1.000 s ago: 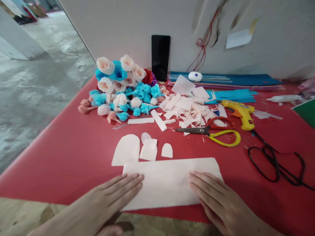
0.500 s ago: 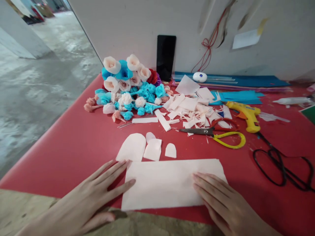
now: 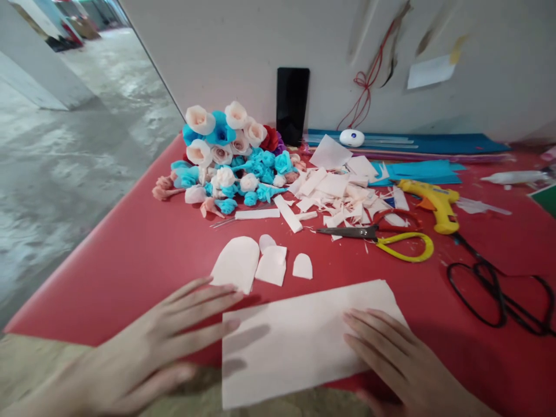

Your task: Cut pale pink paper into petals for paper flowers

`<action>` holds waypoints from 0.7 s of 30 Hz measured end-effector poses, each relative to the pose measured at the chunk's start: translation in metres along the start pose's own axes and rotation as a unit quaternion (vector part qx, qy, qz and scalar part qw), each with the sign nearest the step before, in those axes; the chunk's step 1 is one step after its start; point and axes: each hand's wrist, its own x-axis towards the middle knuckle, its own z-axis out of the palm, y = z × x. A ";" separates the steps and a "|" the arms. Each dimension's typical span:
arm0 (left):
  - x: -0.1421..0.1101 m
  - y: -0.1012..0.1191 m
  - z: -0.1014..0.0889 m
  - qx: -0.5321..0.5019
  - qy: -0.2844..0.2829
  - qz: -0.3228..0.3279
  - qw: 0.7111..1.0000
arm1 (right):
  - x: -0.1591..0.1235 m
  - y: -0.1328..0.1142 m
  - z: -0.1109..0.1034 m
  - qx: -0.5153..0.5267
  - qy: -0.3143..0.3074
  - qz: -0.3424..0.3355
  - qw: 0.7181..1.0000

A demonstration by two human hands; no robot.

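Observation:
A pale pink rectangular sheet of paper (image 3: 295,341) lies tilted at the front of the red table, its lower left corner reaching past the edge. My right hand (image 3: 386,359) rests flat on the sheet's right part, fingers stretched out. Over the sheet's left edge is my left hand (image 3: 174,341), fingers spread and casting shadows on the paper; whether it touches is unclear. Just beyond its fingertips lies a large round-topped paper piece (image 3: 237,263). Beside that are a smaller pale piece (image 3: 272,266) and a little arched piece (image 3: 303,266).
Paper flowers (image 3: 234,156) are heaped at the back left. Pale paper scraps (image 3: 339,185) lie in the middle, with scissors (image 3: 369,233) in front. A yellow glue gun (image 3: 434,202) with a black cord sits right. A black phone (image 3: 293,107) leans on the wall.
The sheet has turned, its left end coming nearer to me and over the table edge. My left hand has shifted slightly, while my right hand stays on the sheet.

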 end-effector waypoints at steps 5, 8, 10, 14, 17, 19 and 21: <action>0.073 -0.045 -0.015 0.091 -0.047 0.187 0.977 | 0.003 -0.002 -0.009 -0.034 -0.050 -0.019 0.998; 0.107 -0.052 -0.012 0.075 -0.068 0.214 0.972 | -0.005 -0.001 -0.017 -0.069 -0.066 -0.037 0.995; 0.120 -0.051 -0.007 0.060 -0.087 0.252 0.962 | -0.014 -0.001 -0.017 -0.087 -0.070 -0.042 0.993; 0.128 -0.045 0.004 0.050 -0.115 0.268 0.955 | -0.034 -0.001 -0.006 -0.076 -0.022 -0.025 0.997; 0.129 -0.041 0.009 0.046 -0.120 0.254 0.959 | -0.039 0.000 0.001 -0.063 -0.029 -0.036 0.997; 0.132 -0.038 0.010 0.047 -0.123 0.251 0.959 | -0.034 0.002 -0.002 -0.067 -0.035 -0.053 0.996; 0.138 -0.032 0.012 0.043 -0.121 0.259 0.957 | -0.027 0.004 -0.008 -0.072 0.008 -0.045 0.996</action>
